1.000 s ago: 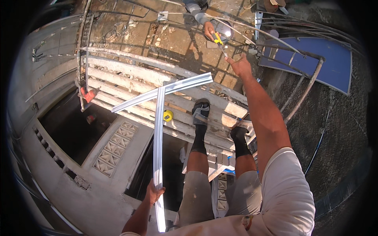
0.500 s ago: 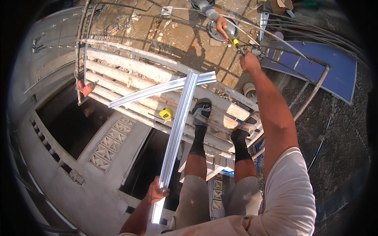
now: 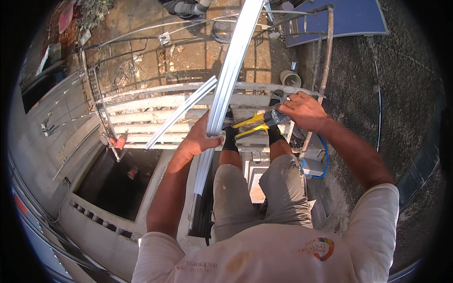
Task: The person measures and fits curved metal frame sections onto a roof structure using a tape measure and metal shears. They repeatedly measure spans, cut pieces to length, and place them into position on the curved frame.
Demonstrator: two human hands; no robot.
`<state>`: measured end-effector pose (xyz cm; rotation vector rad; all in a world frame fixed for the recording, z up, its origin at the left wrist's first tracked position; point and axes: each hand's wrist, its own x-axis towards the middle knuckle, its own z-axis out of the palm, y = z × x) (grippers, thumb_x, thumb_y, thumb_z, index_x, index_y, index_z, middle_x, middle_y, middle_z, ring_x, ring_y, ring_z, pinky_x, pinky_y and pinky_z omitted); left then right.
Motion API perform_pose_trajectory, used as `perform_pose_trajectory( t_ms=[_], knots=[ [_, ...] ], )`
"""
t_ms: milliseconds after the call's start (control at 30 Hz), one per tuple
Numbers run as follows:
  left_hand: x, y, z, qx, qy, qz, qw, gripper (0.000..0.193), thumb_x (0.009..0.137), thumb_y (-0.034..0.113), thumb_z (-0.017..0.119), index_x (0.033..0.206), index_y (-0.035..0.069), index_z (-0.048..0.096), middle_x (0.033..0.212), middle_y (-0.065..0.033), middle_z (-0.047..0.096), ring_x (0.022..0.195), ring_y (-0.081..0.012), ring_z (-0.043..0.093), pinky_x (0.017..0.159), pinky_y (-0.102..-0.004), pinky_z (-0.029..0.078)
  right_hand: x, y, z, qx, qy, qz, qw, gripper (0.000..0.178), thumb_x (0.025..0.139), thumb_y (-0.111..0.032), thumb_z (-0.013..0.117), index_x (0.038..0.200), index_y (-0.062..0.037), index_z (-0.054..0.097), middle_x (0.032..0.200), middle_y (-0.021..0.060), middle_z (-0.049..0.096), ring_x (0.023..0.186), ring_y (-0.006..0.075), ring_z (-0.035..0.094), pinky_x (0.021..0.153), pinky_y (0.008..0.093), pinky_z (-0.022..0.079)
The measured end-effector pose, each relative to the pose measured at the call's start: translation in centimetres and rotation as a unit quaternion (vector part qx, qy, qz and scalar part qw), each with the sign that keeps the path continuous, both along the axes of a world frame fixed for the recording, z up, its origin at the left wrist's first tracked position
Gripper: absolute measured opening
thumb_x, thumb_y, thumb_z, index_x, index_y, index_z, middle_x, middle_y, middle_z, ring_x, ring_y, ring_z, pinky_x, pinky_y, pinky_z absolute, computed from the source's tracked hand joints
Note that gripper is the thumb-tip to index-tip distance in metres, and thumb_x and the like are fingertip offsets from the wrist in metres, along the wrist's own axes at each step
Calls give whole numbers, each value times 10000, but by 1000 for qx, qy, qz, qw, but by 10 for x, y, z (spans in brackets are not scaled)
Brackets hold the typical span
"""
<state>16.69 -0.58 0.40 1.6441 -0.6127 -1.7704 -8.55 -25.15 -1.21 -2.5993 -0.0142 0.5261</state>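
Observation:
My left hand (image 3: 198, 140) is wrapped round a long silver metal profile (image 3: 231, 66), ribbed along its length. The profile slants up and away, past the top of the view, and its near end hangs below my hand. My right hand (image 3: 304, 111) grips a pair of tin snips (image 3: 254, 124) at the grey blade end. Their yellow handles point left, spread apart, toward the profile. A shorter-looking silver profile (image 3: 181, 112) lies slantwise on the planks to the left of the held one.
White-stained planks (image 3: 155, 101) of a scaffold lie under my feet, with metal rails (image 3: 325, 56) at the sides. An orange-red object (image 3: 119, 141) hangs at the left post. Below are a dark opening (image 3: 120, 181) and a bucket (image 3: 289, 79). A person's sleeve (image 3: 185, 8) shows on the ground beyond.
My right hand, which met a co-worker's hand at the yellow-handled tool, has drawn back with the snips. My left hand has raised the profile and moved it farther from me.

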Motion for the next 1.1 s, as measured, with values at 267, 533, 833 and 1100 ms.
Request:
perform_pose_trajectory(
  t_ms=[267,533,833,1100],
  knots=[
    [-50,-43,21,28,139,-75,987,819,627,103,691,1371,17,359,1103,-104,608,1035,-173,572,914,-295,443,-17,9,53,-17,-119,-72,990,195,779,-138,584,969,-156,627,798,-43,578,905,132,557,811,323,411],
    [-54,-67,73,-24,-40,-89,995,782,642,81,729,1340,-10,386,1178,-129,564,1109,-205,517,979,-319,387,-34,42,102,-76,-217,-449,863,416,757,-160,661,1145,-101,522,1158,105,515,1177,255,469,1003,416,350],
    [-54,-84,104,-19,3,-45,999,778,631,21,714,1345,38,405,1186,-91,555,1104,-172,522,947,-307,418,40,166,68,792,-228,-530,200,514,903,-299,617,1293,-19,433,1135,56,530,1000,154,506,892,326,403],
    [-40,-109,157,-70,-71,-37,994,634,650,-57,599,1259,37,450,1083,-75,584,967,-151,565,810,-294,481,49,129,105,705,-231,-637,210,328,904,-140,602,1196,-23,507,979,61,598,777,134,569,692,295,476]
  ],
)
